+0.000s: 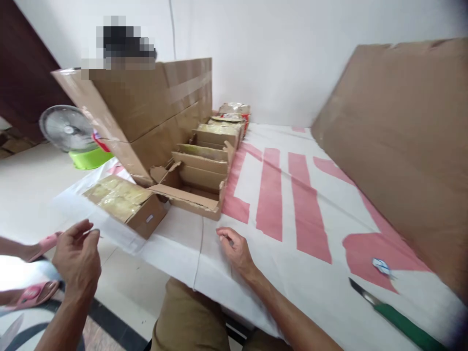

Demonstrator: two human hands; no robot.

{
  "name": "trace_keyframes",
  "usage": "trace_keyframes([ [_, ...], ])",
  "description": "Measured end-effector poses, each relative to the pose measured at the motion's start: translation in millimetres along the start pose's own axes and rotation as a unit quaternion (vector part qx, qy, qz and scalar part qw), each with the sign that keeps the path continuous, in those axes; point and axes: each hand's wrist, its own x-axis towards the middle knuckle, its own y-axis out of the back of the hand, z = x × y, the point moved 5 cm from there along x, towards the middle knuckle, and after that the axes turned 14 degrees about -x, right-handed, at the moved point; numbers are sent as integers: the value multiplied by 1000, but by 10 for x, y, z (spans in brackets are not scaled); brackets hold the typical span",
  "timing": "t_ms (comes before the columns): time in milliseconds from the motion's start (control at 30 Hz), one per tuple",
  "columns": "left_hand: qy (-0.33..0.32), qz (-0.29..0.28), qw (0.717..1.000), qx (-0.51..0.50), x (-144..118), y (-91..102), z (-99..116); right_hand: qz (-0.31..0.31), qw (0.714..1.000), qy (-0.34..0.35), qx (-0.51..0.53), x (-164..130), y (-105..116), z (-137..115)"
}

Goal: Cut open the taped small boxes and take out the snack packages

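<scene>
Left hand [78, 258]: raised past the counter's left edge, fingers loosely bent, thumb slightly apart from the forefinger, nothing visible in it. Right hand [236, 248]: above the near part of the counter [237, 287], which bears a white covering with red printed shapes; fingers curled, whether thumb and forefinger touch cannot be told. Between and beyond the hands: one rectangular brown cardboard box with clear-wrapped yellowish contents [127, 208], on the counter's left edge; just beside it, one open-topped brown cardboard box with torn edges [193, 205]. Behind the latter: a row of similar boxes. To their left: stacked large brown taped cartons [146, 105]. Right side: one green-handled knife with a pointed blade [400, 319], lying on the counter; one large brown cardboard panel [402, 146]. Far left: one round grey fan [68, 129] near a bright green plastic basin [89, 158]; another person's feet in pink sandals [34, 295].
</scene>
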Motion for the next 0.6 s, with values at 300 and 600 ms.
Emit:
trace_keyframes([
  [300,116,35,985,-124,1031,-392,-418,-174,977,119,21,-27,-950,-936],
  [600,141,16,986,-83,1089,-285,-591,-272,959,82,-6,386,-1523,-1465],
])
